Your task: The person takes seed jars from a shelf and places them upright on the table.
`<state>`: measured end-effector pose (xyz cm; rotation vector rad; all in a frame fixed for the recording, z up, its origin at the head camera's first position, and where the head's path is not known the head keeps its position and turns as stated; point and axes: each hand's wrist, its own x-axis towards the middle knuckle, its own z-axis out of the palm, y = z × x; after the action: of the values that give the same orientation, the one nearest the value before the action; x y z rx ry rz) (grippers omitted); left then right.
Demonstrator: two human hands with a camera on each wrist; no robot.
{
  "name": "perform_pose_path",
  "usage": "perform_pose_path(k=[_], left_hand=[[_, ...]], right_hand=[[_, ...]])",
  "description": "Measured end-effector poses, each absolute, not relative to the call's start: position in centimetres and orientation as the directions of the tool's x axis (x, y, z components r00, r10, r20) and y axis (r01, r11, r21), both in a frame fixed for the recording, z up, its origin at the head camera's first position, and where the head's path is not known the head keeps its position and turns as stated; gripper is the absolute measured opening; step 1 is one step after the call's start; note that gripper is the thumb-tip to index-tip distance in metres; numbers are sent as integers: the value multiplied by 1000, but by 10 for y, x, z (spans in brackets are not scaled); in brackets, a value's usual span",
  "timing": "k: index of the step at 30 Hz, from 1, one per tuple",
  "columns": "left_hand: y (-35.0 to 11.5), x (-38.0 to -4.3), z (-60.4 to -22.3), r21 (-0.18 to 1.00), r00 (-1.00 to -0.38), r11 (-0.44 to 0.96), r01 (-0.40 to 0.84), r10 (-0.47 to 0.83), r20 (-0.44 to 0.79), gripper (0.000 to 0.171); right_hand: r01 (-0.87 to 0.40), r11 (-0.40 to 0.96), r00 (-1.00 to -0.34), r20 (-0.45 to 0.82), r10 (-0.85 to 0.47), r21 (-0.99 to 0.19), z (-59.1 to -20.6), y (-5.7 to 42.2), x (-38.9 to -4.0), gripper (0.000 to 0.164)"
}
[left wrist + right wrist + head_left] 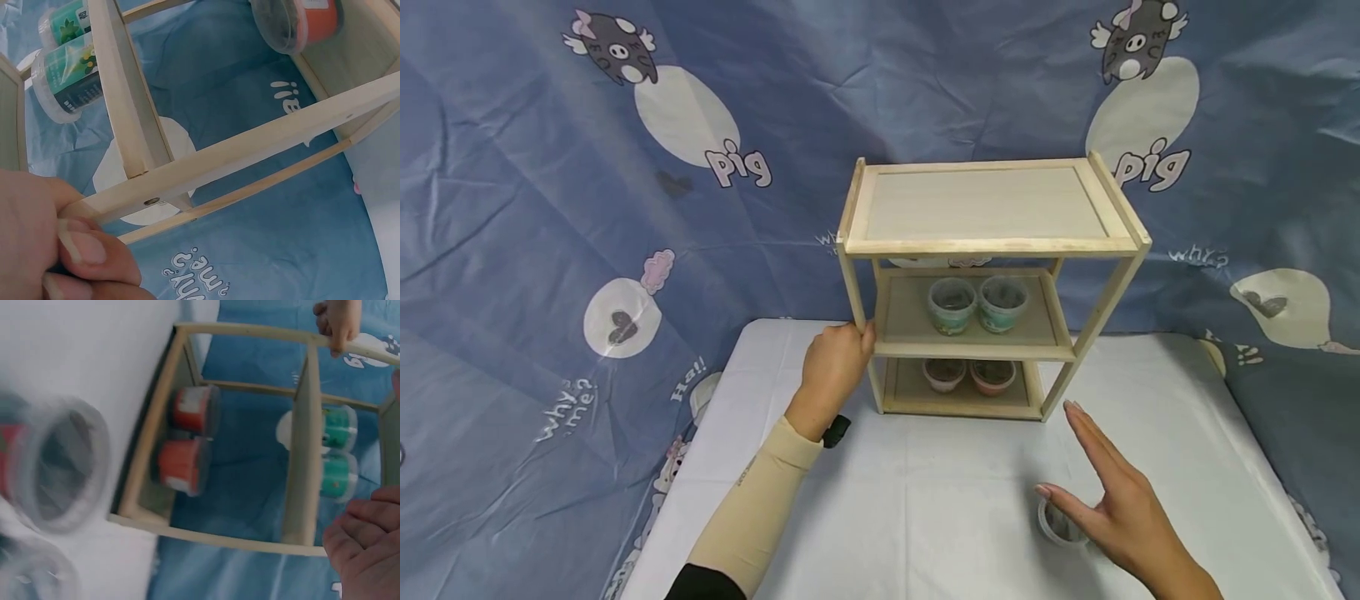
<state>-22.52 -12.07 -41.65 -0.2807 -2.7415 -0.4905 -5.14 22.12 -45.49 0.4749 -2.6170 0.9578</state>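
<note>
A three-tier wooden shelf (988, 247) stands on the table. My left hand (837, 362) grips its left front post, fingers curled round the wood in the left wrist view. On the middle tier sit two clear plastic tubs with green labels, a left tub (952, 317) and a right tub (1000, 315). Two tubs with red-orange lower parts, one pinkish tub (943, 382) and one orange tub (992, 383), sit on the bottom tier. My right hand (1123, 508) is held open, thumb spread from straight fingers, above a clear tub (1060, 527) that it partly hides.
In the right wrist view, a blurred red-labelled tub (62, 465) and another clear tub (37, 575) stand on the white-covered table (970, 508). Blue patterned cloth (790, 92) hangs behind the shelf and down the left side. The top tier (985, 204) has raised side rails.
</note>
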Motion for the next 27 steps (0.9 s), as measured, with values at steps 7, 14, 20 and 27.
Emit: perform_pose_path(k=[7,14,20,27], left_hand=[[-120,-225,-418,300,-924,922,245,128,362,60],[-121,-225,-419,302,-924,921,246,129,359,58],[-122,-225,-418,293,-920,923,248,129,370,58],[-121,-225,-417,298,-916,920,253,129,380,58]], right_hand=[[-394,741,-881,452,-136,-544,-437,228,-63,99],[-372,765,-883,455,-116,-525,-423,227,-79,96],[-405,767,-869,471,-154,-497,-404,224,-96,93],[-416,790,-851,500,-163,-451,-390,221,-110,89]])
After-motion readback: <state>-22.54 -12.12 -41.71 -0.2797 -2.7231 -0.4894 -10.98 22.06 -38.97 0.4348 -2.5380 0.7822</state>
